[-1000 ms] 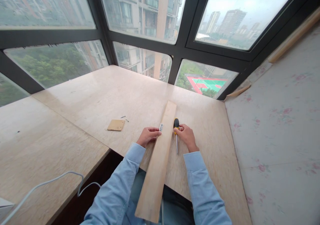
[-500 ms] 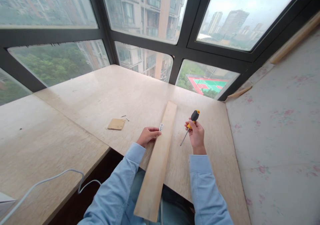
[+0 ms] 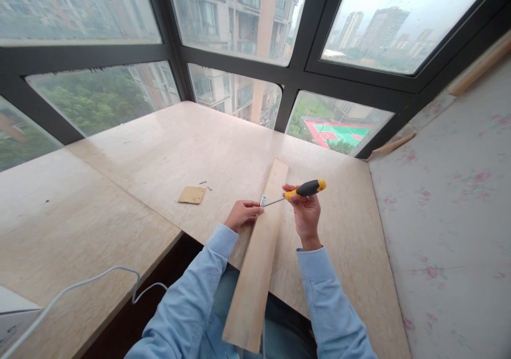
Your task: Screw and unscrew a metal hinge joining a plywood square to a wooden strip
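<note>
My left hand (image 3: 244, 214) pinches a small silver metal hinge (image 3: 264, 200) against the left edge of a long wooden board (image 3: 255, 274). The board lies on the tabletop, its near end jutting over the edge above my lap. In my right hand (image 3: 306, 215) is a screwdriver (image 3: 306, 189) with a black and yellow handle, gripped by the fingers. Its shaft points left and its tip meets the hinge near my left fingertips. Whether a screw sits under the tip is too small to tell.
Left of the board lie a small tan square piece (image 3: 192, 195) and a couple of screws (image 3: 208, 187). A white cable (image 3: 96, 275) runs past a white box (image 3: 16, 316) at lower left. Windows and a papered wall (image 3: 439, 231) border the table (image 3: 139, 178).
My right hand has swung the screwdriver from pointing down, apart from the board, to lying nearly level with its tip at the hinge. My left hand keeps its hold; the view has shifted slightly.
</note>
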A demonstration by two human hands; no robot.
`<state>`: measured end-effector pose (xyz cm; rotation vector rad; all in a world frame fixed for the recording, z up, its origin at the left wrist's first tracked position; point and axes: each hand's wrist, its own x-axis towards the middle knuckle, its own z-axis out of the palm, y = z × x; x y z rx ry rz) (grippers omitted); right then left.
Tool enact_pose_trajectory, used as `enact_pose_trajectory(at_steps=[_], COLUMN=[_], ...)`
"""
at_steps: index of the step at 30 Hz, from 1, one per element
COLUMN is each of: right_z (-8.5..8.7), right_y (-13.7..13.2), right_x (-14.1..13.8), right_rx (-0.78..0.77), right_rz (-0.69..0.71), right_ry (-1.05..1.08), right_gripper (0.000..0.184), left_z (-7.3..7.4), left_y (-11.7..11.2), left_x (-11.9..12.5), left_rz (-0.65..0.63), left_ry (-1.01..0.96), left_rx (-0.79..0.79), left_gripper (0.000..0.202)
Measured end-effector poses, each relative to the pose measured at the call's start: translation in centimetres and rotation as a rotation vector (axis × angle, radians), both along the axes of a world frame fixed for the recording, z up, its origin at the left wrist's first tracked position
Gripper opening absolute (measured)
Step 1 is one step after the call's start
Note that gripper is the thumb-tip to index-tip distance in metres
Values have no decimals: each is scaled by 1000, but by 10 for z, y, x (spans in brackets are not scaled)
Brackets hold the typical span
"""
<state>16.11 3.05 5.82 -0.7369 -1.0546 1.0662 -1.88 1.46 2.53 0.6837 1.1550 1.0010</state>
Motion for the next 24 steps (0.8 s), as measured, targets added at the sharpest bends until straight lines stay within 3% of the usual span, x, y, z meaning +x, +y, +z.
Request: enact_pose_trajectory(at_steps=[24], right_z=[-5], right_y=[1], right_x=[-7], right_rx=[11], right_rz=[-81], right_ry=[-75], right_gripper=[31], left_z=[-4], left_y=[0], left_x=[-1], left_rz=[-41], left_ry=[-1], left_rx=[11], left_gripper=[34])
